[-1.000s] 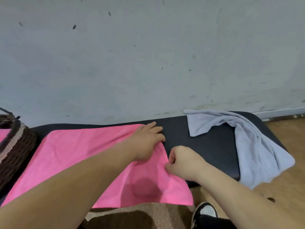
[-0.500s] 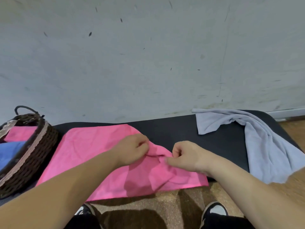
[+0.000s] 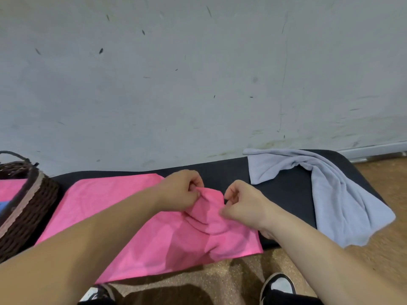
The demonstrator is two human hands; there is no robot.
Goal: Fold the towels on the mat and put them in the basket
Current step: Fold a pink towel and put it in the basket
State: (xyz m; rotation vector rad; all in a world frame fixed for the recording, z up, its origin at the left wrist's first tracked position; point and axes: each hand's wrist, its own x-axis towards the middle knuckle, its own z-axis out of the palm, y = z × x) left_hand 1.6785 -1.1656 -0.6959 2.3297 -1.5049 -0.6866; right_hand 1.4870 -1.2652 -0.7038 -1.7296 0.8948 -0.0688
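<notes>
Head view, looking down. Spread flat over the left part of the black mat (image 3: pixel 286 190), near edge hanging past the mat's front above the floor (image 3: pixel 237 276): 1 pink towel (image 3: pixel 114 208). Bunched up into a raised ridge at its far right corner, between the 2 hands. On the ridge's left side, the left hand (image 3: pixel 180 191), fingers curled, pinching the cloth. On the right side, the right hand (image 3: pixel 244 204), fingers curled too, thumb and forefinger nipping the same ridge; slightly blurred.

At the mat's right end, well apart from the pink one, 1 grey towel (image 3: pixel 343 201), crumpled and draped over the front corner. At the far left edge, just beside the pink towel, a dark woven basket (image 3: pixel 30 214) with pink cloth (image 3: pixel 11 190) and blue cloth (image 3: pixel 3 208) inside. Behind everything, a scuffed grey wall (image 3: pixel 198 84). At the bottom, 2 black-and-white shoes (image 3: pixel 278 286).
</notes>
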